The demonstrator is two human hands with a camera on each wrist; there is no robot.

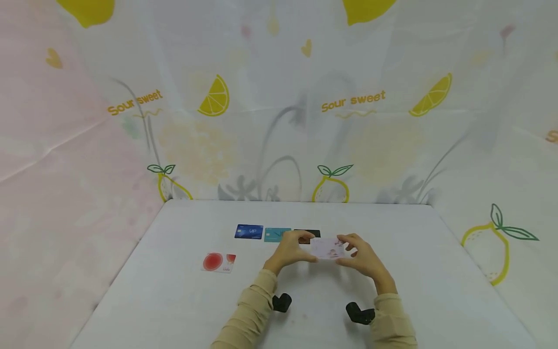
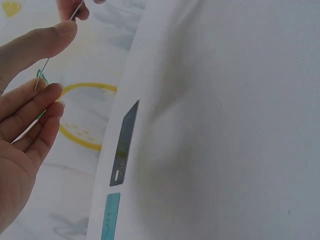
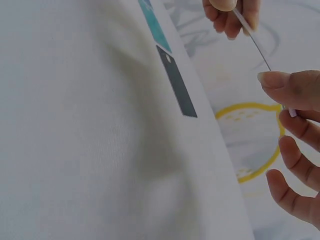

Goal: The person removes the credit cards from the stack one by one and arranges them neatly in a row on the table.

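Fingers of both hands pinch a thin white rectangular card with a pinkish floral print at its two ends, the left hand and the right hand each with a thumb below and a fingertip above. It is raised off the white table, its printed face toward the head camera; both wrist views catch it edge-on as a thin line.

Behind the table's far edge hangs a pale, wrinkled cloth backdrop, pinker on the left, printed with lemon slices, whole lemons with green leaves, hearts and grey plant shapes. Orange lettering on it reads "Sour sweet".

Near the far edge lie three cards in a row: a dark blue rectangular one marked "VIP", a teal one with partly hidden lettering, and a black one, partly behind the left hand in the head view. A white card with red circles lies nearer, left of the row; its small print is illegible.
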